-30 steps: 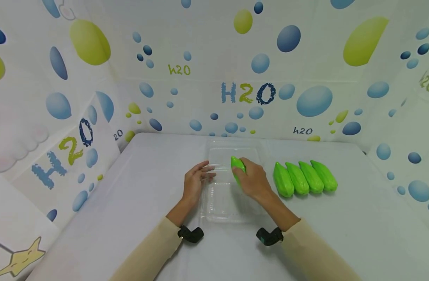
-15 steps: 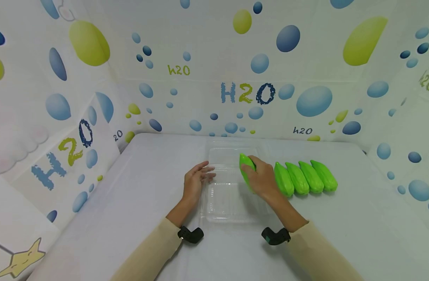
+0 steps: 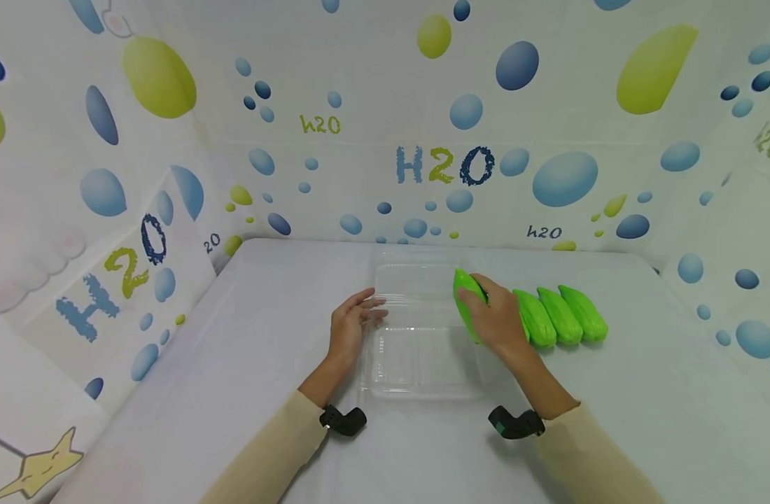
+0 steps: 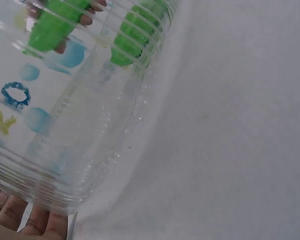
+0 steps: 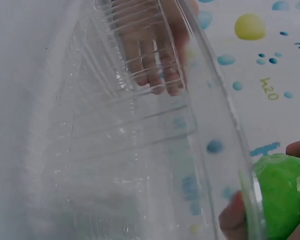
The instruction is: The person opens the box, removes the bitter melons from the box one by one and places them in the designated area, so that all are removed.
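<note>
My right hand (image 3: 500, 320) grips a bright green, elongated fruit (image 3: 463, 281) with a pointed tip, held up over the right side of a clear plastic container (image 3: 416, 350). The right wrist view shows this green fruit (image 5: 282, 192) between thumb and fingers beyond the container's rim. At the container's left wall rests my left hand (image 3: 347, 330), its fingers loosely extended along the side. Through the plastic, the right wrist view shows the left hand's fingers (image 5: 152, 65). In the left wrist view they lie against the ribbed wall (image 4: 35, 192).
Several matching green fruits (image 3: 560, 316) lie in a slanted row on the white tablecloth (image 3: 662, 392), right of the container; the nearest one is mostly behind my right hand. A printed backdrop (image 3: 385, 168) with coloured drops rises behind and beside the table.
My right hand has moved rightward with the green fruit, from over the middle of the container to its right side, near the row. The left hand stays in place.
</note>
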The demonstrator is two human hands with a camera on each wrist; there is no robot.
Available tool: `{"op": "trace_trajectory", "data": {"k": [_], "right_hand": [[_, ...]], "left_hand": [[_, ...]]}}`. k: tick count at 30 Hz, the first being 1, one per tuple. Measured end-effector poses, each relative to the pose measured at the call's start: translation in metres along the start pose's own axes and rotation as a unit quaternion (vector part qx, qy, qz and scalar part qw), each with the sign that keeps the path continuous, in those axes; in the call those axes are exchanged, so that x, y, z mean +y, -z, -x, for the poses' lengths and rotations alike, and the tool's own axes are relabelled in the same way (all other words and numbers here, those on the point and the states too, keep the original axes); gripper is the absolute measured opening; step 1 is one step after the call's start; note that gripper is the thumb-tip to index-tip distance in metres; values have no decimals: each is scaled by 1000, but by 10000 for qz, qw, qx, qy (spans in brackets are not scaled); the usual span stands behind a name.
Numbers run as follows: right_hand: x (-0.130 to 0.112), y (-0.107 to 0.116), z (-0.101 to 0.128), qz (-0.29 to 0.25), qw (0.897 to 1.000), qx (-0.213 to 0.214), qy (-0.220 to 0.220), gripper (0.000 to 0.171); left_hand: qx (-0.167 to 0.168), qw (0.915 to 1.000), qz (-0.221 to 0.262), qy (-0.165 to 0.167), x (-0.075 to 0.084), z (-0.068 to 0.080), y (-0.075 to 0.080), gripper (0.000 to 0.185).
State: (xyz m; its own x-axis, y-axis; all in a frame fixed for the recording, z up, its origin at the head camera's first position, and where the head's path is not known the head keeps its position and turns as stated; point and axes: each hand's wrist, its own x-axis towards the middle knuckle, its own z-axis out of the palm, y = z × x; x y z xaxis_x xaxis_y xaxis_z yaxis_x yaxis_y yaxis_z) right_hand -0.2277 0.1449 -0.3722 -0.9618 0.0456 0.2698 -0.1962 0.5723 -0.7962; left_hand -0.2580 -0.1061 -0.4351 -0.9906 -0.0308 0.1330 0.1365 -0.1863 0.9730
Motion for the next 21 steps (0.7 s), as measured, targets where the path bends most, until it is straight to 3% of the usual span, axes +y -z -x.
{"op": "trace_trajectory", "data": {"k": [6,13,21], "right_hand": [[8,10,1,18,9999,125,-50,51],[12,26,3,175,9992,343,-113,55],[22,35,1,122,9977,663,-86,54]], "left_hand": [[-8,9999,116,2,1,0,0,48],[-102,9995,90,-279,-3,0,1,49],[43,9999,114,1,-1,-1,1,48]]}}
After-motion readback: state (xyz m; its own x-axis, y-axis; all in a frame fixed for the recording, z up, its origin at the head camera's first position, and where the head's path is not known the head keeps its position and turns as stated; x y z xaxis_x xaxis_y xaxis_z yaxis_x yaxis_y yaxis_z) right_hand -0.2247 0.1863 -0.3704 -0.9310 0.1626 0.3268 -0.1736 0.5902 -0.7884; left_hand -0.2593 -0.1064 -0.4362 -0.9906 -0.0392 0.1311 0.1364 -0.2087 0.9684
